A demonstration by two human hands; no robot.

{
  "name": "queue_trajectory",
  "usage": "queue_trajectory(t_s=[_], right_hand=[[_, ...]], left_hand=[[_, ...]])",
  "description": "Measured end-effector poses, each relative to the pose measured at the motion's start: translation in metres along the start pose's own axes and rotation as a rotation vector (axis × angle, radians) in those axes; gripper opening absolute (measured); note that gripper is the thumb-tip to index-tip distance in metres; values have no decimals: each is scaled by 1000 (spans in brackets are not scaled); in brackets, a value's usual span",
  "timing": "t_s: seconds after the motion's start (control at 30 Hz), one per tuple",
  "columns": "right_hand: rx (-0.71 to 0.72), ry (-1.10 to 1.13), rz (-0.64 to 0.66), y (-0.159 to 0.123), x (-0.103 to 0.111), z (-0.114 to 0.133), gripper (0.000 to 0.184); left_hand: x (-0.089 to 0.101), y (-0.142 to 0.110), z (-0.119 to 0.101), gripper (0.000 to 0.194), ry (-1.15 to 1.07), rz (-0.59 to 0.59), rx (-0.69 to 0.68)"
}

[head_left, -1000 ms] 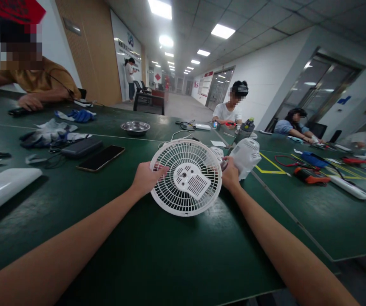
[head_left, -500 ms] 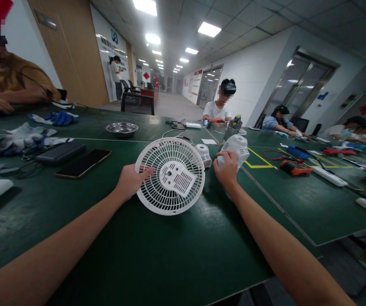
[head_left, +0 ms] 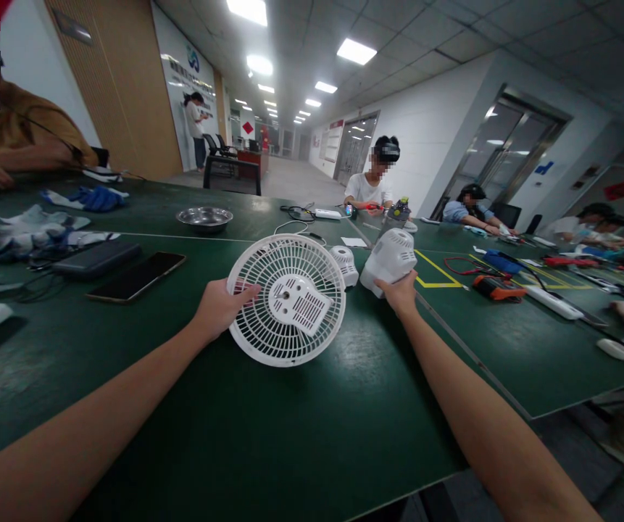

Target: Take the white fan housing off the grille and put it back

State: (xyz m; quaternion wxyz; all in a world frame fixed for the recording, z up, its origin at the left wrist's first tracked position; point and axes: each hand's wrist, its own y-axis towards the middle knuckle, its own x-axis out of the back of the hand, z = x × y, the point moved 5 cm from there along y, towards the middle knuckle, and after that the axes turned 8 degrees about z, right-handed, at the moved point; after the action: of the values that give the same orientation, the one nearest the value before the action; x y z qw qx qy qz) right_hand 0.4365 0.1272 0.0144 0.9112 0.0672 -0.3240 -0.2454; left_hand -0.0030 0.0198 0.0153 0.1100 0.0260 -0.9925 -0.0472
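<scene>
My left hand [head_left: 222,310] grips the left rim of a round white fan grille [head_left: 319,343], with the thumb over its front. The grille is tilted toward me, and a slotted white plate [head_left: 301,303] sits at its centre. My right hand [head_left: 400,291] is closed on a white vented plastic housing [head_left: 393,254] to the right of the grille and apart from it. The fingers behind the housing are hidden. A smaller white vented part [head_left: 345,265] stands behind the grille's right edge, partly covered by it.
On the green table [head_left: 268,435], a phone [head_left: 138,277], a dark case [head_left: 97,259] and gloves [head_left: 34,232] lie left. A metal bowl [head_left: 204,218] stands farther back. Behind the housing is a bottle [head_left: 397,216]. An orange multimeter [head_left: 499,288] lies right. Several people sit around.
My right hand has shifted from the housing's near left side to its lower right, and the housing has turned and moved slightly left. My left hand keeps its hold on the grille.
</scene>
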Motion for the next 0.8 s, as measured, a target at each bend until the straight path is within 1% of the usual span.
queue_trajectory(t_s=[0.1,0.2,0.3,0.43,0.53,0.6,0.67,0.73,0.8], right_hand=[[-18,3,-41,-1,1,1,88],[25,46,-124,-4,5,11,85],[121,111,-192,-6,7,31,87],[243,154,-213,-8,1,70,88],[259,132,-194,-8,-13,97,85],[251,111,-172,-10,-27,108,83],[220,94,-121,-14,-43,112,82],[163,70,-49,-18,-58,110,81],[120,48,-1,-21,-66,105,81]], left_hand=[[0,1,2,29,-20,11,-10],[1,1,2,29,-28,22,-17],[1,2,1,27,-21,35,-29],[1,2,-1,24,-12,43,-60],[2,1,-2,22,-19,43,-58],[1,1,-2,22,-26,46,-60],[2,1,-2,23,-29,50,-63],[2,1,-1,25,-39,64,-56],[2,2,0,26,-47,67,-57]])
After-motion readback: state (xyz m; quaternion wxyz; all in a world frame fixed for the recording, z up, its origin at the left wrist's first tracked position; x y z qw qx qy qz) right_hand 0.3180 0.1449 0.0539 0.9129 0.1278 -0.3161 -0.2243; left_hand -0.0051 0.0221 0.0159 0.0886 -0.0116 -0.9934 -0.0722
